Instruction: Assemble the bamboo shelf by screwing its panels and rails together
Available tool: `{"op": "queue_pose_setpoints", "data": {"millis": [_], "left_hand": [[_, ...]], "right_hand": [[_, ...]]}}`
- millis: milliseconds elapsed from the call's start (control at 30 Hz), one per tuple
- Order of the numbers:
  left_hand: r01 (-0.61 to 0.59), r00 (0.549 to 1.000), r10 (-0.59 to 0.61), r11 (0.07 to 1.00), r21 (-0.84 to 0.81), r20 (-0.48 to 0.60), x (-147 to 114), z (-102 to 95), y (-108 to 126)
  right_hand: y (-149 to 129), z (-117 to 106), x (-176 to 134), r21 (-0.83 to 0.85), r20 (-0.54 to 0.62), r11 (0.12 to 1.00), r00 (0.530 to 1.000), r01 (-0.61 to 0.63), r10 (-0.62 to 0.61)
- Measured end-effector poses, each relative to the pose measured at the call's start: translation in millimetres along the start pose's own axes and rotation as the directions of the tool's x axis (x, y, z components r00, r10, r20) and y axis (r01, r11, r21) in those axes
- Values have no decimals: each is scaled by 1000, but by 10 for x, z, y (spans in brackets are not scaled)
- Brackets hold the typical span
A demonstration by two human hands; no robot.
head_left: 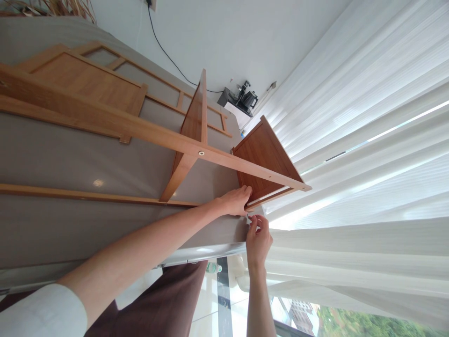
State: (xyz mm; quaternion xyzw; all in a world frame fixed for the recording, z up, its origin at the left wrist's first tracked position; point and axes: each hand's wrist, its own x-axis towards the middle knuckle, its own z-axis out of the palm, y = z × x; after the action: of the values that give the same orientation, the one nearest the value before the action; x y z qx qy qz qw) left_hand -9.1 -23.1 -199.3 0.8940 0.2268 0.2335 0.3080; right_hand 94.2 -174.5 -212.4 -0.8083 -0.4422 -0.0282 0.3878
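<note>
A wooden shelf frame lies on its side on a grey-covered table, with two wooden panels standing across it. My left hand is closed around the lower rail's end, at the corner of the end panel. Just below that corner, my right hand pinches something small and dark against or close to the rail's end; its kind is too small to tell. A round metal fastener shows in the upper rail at the middle panel.
Behind the frame, a flat wooden panel and a ladder-like wooden frame lie on the table. A black kettle stands at the far corner. White curtains hang at the right. A bottle is below the table edge.
</note>
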Motion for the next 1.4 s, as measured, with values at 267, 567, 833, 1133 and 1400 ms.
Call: {"op": "queue_pose_setpoints", "data": {"millis": [267,567,833,1133,1400], "left_hand": [[7,1000,-7,1000,-4,7,-11,-15,10],[18,1000,-18,1000,-12,18,-14,-38,29],[28,999,-28,999,-19,23,-29,-63,49],[22,1000,-22,1000,-15,19,-17,-57,38],[9,1000,-9,1000,-15,3,-7,-23,16]], "right_hand": [[49,-4,98,135,46,974,983,-180,175],[135,-48,202,167,105,948,961,-271,256],[81,-11,37,119,37,979,986,-164,161],[83,25,0,-59,-31,998,999,14,-16],[-19,-4,-15,-103,17,986,992,128,-126]]}}
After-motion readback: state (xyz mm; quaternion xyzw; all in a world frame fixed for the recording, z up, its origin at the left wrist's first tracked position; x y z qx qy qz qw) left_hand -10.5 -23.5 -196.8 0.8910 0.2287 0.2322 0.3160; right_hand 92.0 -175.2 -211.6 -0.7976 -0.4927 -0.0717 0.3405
